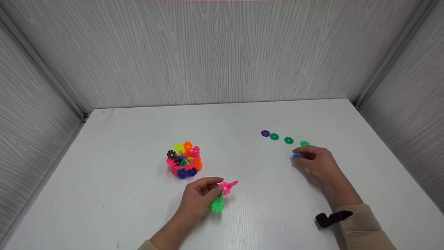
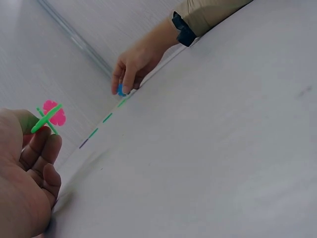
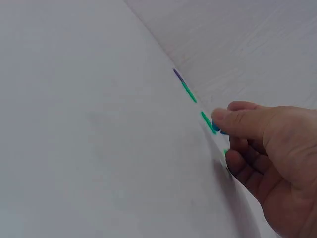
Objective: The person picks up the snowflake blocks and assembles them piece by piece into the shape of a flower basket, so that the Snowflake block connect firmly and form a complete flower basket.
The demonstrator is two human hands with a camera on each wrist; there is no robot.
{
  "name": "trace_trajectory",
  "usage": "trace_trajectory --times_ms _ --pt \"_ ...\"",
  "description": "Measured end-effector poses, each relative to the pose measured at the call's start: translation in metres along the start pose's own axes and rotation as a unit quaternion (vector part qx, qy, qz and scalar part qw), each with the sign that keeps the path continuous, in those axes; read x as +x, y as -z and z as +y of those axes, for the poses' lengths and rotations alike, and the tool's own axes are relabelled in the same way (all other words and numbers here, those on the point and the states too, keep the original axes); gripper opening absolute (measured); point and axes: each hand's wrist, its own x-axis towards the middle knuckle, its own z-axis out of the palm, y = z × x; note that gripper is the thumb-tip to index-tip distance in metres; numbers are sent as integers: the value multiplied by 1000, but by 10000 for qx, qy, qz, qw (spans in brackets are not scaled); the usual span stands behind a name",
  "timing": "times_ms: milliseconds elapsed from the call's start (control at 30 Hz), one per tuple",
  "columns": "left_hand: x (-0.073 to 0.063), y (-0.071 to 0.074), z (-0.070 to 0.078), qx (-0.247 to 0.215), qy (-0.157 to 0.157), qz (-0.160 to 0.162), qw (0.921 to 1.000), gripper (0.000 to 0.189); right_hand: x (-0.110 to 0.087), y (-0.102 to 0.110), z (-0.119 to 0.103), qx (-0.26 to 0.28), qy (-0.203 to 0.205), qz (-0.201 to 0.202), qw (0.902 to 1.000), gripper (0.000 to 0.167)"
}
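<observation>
My left hand [image 1: 201, 194] pinches a small joined piece of notched plastic discs. Its pink disc [image 1: 225, 188] stands beyond the fingertips, with another pink one edge-on at the right, and a bright green disc [image 1: 217, 205] hangs below. Over on the right, my right hand [image 1: 317, 161] holds a blue notched disc [image 1: 297, 156] between thumb and fingers, a little above the table. The left wrist view also shows this blue disc [image 2: 120, 89] under the fingertips. Just behind that hand lies a light green disc [image 1: 304, 143], partly covered by the fingers.
Left of centre sits a cluster of joined discs [image 1: 185, 166] in many colours. A purple disc [image 1: 265, 133] and two teal-green discs [image 1: 288, 140] lie flat in a loose row toward the back right. Grey wood-grain panels [image 1: 222, 52] border the white table [image 1: 121, 194].
</observation>
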Motion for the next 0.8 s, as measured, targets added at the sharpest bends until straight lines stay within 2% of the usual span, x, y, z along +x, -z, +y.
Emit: trace_trajectory --times_ms 100,167,300,367,467,667,800 --pt "0 1 1 56 28 34 10000 30 -2 -26 -25 442 262 -447 9977 30" --pt "1 1 1 77 118 50 9999 30 -6 -44 -42 790 532 -826 9920 31" --pt "0 1 1 94 253 41 9996 29 -18 -72 -69 1542 926 -1629 9701 35" --pt "1 1 1 102 265 35 9996 29 -23 -81 -79 1773 986 -1870 9612 37" --pt "2 1 1 137 267 25 9995 29 -29 -91 -87 1896 952 -2012 9563 39" --pt "1 1 2 190 281 23 9994 28 -34 -100 -90 1855 930 -2043 9567 34" --pt "1 1 3 248 295 62 9992 28 -35 -101 -91 1999 941 -2054 9534 31"
